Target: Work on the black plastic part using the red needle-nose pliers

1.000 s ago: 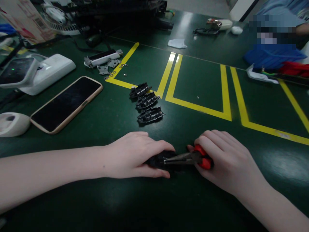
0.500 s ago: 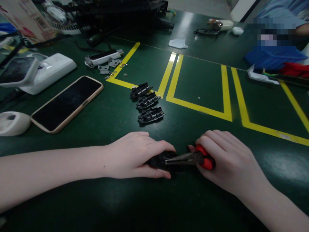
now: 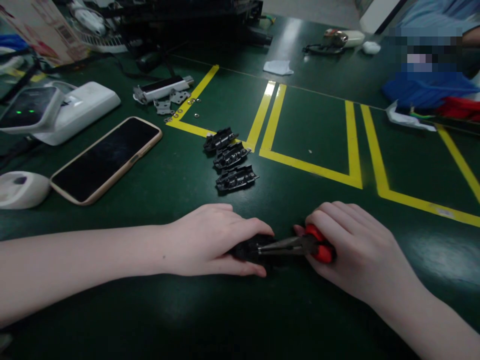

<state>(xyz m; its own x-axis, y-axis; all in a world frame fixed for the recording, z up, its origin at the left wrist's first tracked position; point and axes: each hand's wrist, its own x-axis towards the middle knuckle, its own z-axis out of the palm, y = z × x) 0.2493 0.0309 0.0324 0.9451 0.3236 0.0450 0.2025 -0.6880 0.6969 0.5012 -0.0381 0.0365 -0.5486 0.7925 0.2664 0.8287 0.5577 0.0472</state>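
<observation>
My left hand point(image 3: 217, 240) is closed round a black plastic part point(image 3: 249, 250), pressed against the green table point(image 3: 187, 315). Fingers and thumb cover much of that part. In my right hand point(image 3: 348, 245) are long-nose pliers point(image 3: 294, 245) with red handles, gripped in a fist. The plier tips point left and rest at the part's right portion; whether they pinch something small there is too dark to make out. Just beyond my left hand lie three black plastic housings point(image 3: 236, 179) in a slanting row, with small metal bits inside.
A phone point(image 3: 107, 160) lies left, near a white device point(image 3: 80, 110) and a white rounded object point(image 3: 24, 190). Metal brackets point(image 3: 179, 96) and small rings sit by the yellow tape point(image 3: 311, 165). At the far right, a person in blue is beside a blue bin point(image 3: 427, 90).
Both hands keep practically the same pose, the plier tips staying at the black part. The whole view shifts very slightly, and green lights show brighter on the white device.
</observation>
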